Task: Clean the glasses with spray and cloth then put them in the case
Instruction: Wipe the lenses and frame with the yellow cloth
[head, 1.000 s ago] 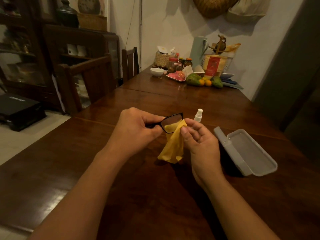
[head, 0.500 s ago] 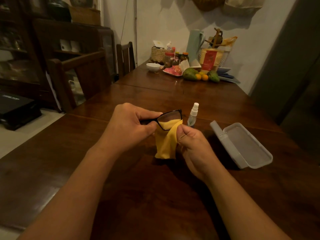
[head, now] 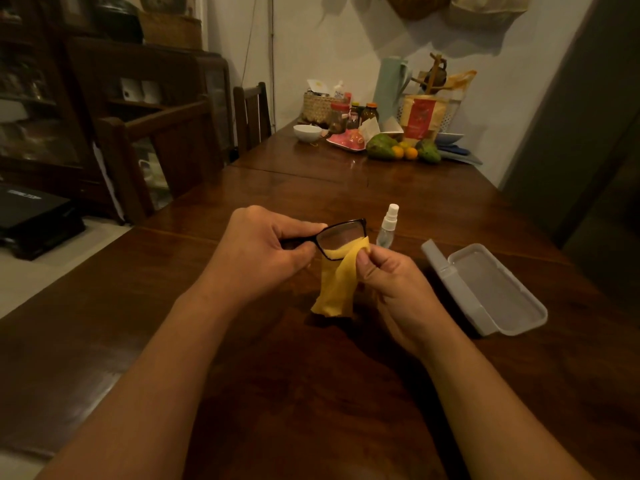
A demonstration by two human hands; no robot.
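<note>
left hand (head: 258,251) fingers curled round glasses (head: 341,237) frame; right hand (head: 394,289) thumb and fingers pinch yellow cloth (head: 337,289) against lens edge; spray bottle (head: 388,226) just beyond right fingers.

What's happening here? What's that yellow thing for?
Someone is cleaning black-framed glasses. The left hand holds the frame, and the right hand pinches a yellow cloth against one lens. A small spray bottle stands on the wooden table behind, and the glasses case lies open to the right.
</note>
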